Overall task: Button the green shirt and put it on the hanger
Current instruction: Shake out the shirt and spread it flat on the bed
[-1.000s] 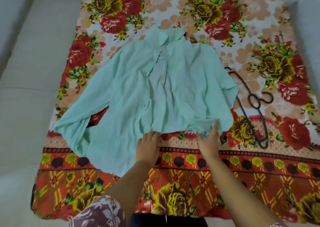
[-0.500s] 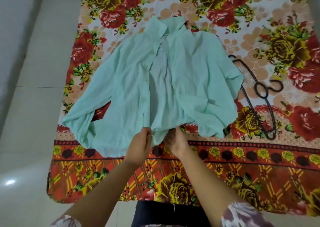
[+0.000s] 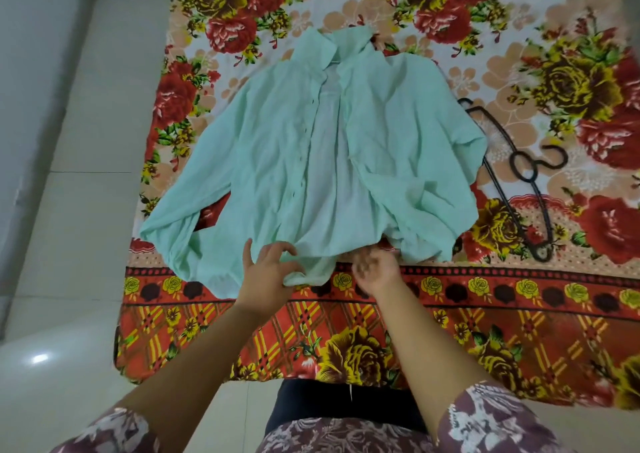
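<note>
Green shirt lies front-open, no button closed that I can see, mid floral sheet. My left hand has its fingers pinching the hem. My right hand is blurred, so I cannot tell its grip. The hanger lies bare toward the sheet's right edge.

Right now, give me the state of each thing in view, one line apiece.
green shirt: spread on the blanket, front open, unbuttoned.
hanger: lying flat on the blanket beside the shirt, nothing hung on it.
left hand: fingers curled on the shirt's bottom hem.
right hand: at the hem, blurred; grip unclear.
blanket: spread out under shirt and hanger.
</note>
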